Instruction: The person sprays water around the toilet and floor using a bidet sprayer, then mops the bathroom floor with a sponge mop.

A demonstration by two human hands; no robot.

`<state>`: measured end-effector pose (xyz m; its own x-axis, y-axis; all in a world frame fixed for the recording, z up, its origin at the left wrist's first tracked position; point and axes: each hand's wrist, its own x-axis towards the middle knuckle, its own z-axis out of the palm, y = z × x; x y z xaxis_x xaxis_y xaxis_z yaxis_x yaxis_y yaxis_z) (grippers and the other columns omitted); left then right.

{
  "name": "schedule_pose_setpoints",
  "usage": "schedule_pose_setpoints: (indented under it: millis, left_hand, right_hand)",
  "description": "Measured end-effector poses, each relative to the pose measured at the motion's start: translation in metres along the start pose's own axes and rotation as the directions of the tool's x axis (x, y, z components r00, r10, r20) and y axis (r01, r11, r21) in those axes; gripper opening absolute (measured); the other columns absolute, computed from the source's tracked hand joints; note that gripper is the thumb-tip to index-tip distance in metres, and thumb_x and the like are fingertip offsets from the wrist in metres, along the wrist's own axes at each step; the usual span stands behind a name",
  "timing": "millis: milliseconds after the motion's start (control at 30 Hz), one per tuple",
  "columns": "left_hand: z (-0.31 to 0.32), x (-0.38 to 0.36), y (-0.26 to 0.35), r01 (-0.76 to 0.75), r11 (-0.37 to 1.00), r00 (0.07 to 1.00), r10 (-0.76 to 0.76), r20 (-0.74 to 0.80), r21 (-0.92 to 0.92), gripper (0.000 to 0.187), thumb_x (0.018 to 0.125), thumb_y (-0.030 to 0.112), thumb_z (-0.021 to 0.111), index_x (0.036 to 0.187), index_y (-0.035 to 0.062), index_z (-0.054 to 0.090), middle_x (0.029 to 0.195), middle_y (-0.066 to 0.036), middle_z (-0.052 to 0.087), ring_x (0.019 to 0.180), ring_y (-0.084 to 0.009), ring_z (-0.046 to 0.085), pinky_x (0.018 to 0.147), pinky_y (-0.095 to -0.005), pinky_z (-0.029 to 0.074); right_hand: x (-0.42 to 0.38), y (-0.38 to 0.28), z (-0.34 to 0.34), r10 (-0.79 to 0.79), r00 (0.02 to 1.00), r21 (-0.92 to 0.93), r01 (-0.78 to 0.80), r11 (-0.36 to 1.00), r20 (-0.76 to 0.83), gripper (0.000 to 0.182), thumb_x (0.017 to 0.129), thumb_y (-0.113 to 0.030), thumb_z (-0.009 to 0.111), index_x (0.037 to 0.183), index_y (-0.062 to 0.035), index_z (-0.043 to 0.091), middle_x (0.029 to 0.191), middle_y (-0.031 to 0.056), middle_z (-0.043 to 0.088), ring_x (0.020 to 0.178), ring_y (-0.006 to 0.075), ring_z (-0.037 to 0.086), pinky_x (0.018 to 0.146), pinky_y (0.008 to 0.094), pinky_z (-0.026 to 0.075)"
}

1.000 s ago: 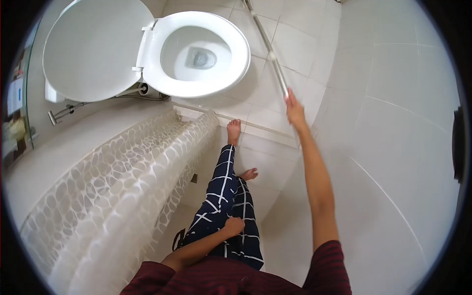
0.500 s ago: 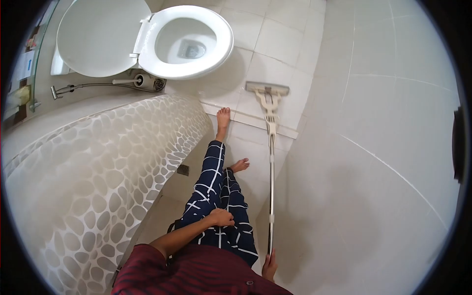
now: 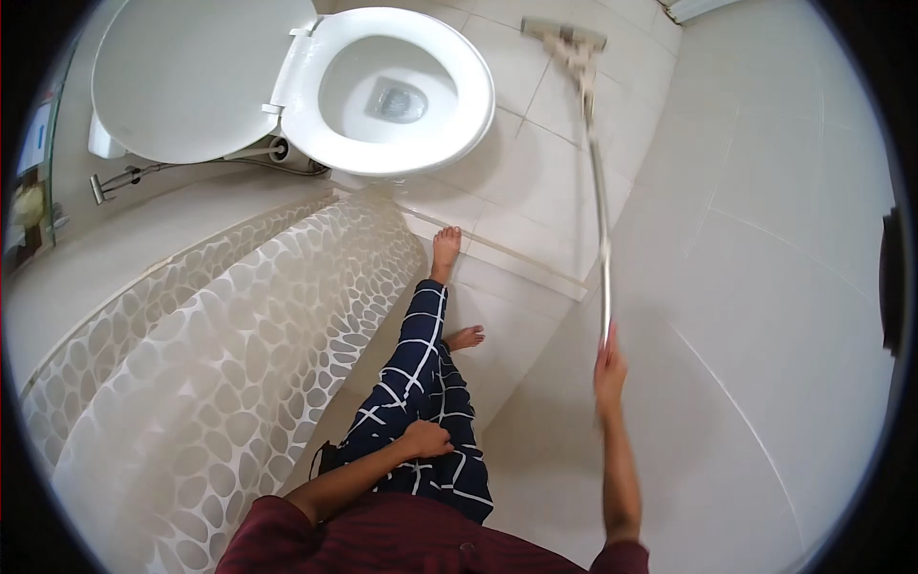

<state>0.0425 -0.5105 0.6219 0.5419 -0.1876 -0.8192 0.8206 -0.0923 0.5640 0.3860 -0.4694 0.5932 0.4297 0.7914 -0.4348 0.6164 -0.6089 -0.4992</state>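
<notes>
My right hand (image 3: 609, 368) is wrapped round the upper end of a sponge mop's metal pole (image 3: 602, 210), arm stretched forward. At the far end, the sponge mop head (image 3: 564, 33) lies on the tiled floor, to the right of the toilet and beyond it. The pole looks slightly blurred by motion. My left hand (image 3: 427, 439) rests against the checked trousers (image 3: 406, 354) at my thigh, fingers curled in; whatever is inside them, if anything, is hidden.
The white toilet (image 3: 473, 105) has its lid (image 3: 191, 77) raised. A toilet brush (image 3: 277, 150) and hose sprayer (image 3: 98, 188) sit beside it. A pebble-patterned shower curtain (image 3: 239, 335) hangs left. A low floor ledge (image 3: 516, 256) crosses ahead of my feet; a tiled wall (image 3: 755, 287) rises right.
The mop head has slid forward, away from me and slightly right. My right hand has moved forward with the pole, its arm now extended. My left hand has stayed at the thigh.
</notes>
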Motion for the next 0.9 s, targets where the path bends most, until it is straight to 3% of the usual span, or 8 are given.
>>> schedule_pose_setpoints:
  millis: [100, 200, 333, 433, 600, 633, 733, 900]
  left_hand:
    - [0.001, 0.001, -0.001, 0.028, 0.999, 0.999, -0.029, -0.028, -0.032, 0.037, 0.076, 0.039, 0.045, 0.082, 0.0077, 0.064, 0.078, -0.016, 0.062, 0.075, -0.0324, 0.06, 0.068, -0.042, 0.047]
    - [0.008, 0.004, -0.003, 0.073, 0.994, 0.994, -0.079, -0.078, -0.08, 0.036, 0.076, 0.039, 0.045, 0.08, 0.0081, 0.064, 0.078, -0.016, 0.061, 0.075, -0.0325, 0.059, 0.069, -0.0417, 0.047]
    - [0.036, 0.008, -0.007, 0.059, 0.998, 0.994, -0.062, -0.089, -0.031, 0.036, 0.078, 0.039, 0.043, 0.081, 0.0094, 0.062, 0.074, -0.016, 0.061, 0.072, -0.0324, 0.059, 0.066, -0.042, 0.047]
    - [0.06, 0.012, -0.002, -0.006, 0.995, 0.997, 0.014, -0.08, 0.101, 0.037, 0.078, 0.039, 0.042, 0.081, 0.0078, 0.061, 0.072, -0.016, 0.061, 0.071, -0.0318, 0.06, 0.064, -0.0421, 0.047]
    - [0.076, 0.015, 0.009, -0.023, 0.975, 0.999, 0.03, -0.028, 0.221, 0.039, 0.077, 0.04, 0.043, 0.082, 0.005, 0.061, 0.076, -0.018, 0.061, 0.075, -0.0322, 0.06, 0.066, -0.0417, 0.047]
    - [0.077, 0.017, 0.009, -0.022, 0.974, 0.999, 0.028, -0.019, 0.227, 0.039, 0.077, 0.04, 0.044, 0.082, 0.0048, 0.062, 0.077, -0.018, 0.061, 0.076, -0.0321, 0.06, 0.067, -0.0416, 0.047]
    - [0.078, 0.02, 0.009, -0.019, 0.97, 1.0, 0.02, 0.0, 0.242, 0.039, 0.077, 0.039, 0.045, 0.082, 0.0041, 0.062, 0.078, -0.018, 0.061, 0.077, -0.0319, 0.06, 0.069, -0.0415, 0.047]
    - [0.068, 0.02, 0.008, -0.008, 0.961, 1.0, 0.01, -0.004, 0.276, 0.038, 0.077, 0.038, 0.046, 0.082, 0.0039, 0.062, 0.078, -0.017, 0.062, 0.076, -0.0315, 0.06, 0.069, -0.0413, 0.047]
  right_hand:
    - [0.177, -0.031, 0.028, -0.166, 0.984, -0.093, 0.16, 0.983, -0.064, 0.045, 0.088, -0.02, 0.043, 0.131, -0.0191, 0.031, 0.065, 0.0137, 0.048, 0.049, 0.0164, 0.044, 0.05, 0.0305, 0.04]
    - [0.283, -0.087, 0.022, 0.063, 0.991, 0.425, -0.109, 0.899, 0.122, 0.05, 0.085, -0.026, 0.049, 0.131, -0.0244, 0.031, 0.053, 0.0014, 0.041, 0.039, 0.0103, 0.04, 0.037, 0.0275, 0.038]
    - [0.243, -0.043, 0.04, 0.069, 0.996, 0.152, -0.076, 0.985, 0.053, 0.05, 0.085, -0.026, 0.047, 0.132, -0.0274, 0.027, 0.062, 0.0106, 0.049, 0.049, 0.0231, 0.048, 0.048, 0.0352, 0.042]
    - [0.11, 0.074, 0.08, -0.166, 0.971, -0.077, 0.154, 0.985, -0.175, 0.05, 0.086, -0.024, 0.045, 0.131, -0.0315, 0.027, 0.077, 0.0204, 0.057, 0.06, 0.0333, 0.053, 0.055, 0.0415, 0.041]
    - [-0.286, 0.103, 0.06, 0.311, 0.947, 0.285, -0.319, 0.904, 0.074, 0.046, 0.086, -0.007, 0.042, 0.13, -0.0081, 0.03, 0.125, 0.0132, 0.043, 0.105, 0.0183, 0.05, 0.086, 0.0261, 0.037]
    - [-0.36, 0.087, 0.052, 0.087, 0.993, -0.03, -0.089, 0.996, -0.076, 0.05, 0.084, -0.004, 0.044, 0.131, -0.0089, 0.029, 0.114, 0.0177, 0.05, 0.085, 0.0238, 0.057, 0.069, 0.0302, 0.043]
    - [-0.539, 0.039, 0.046, 0.599, 0.792, -0.032, -0.6, 0.799, 0.119, 0.049, 0.081, -0.006, 0.05, 0.127, -0.0094, 0.037, 0.083, 0.0173, 0.057, 0.058, 0.0247, 0.05, 0.055, 0.0323, 0.042]
    - [-0.566, -0.009, 0.032, 0.804, 0.557, 0.0, -0.822, 0.57, 0.211, 0.042, 0.081, -0.009, 0.053, 0.121, -0.0078, 0.043, 0.069, 0.011, 0.05, 0.051, 0.0184, 0.045, 0.048, 0.0305, 0.037]
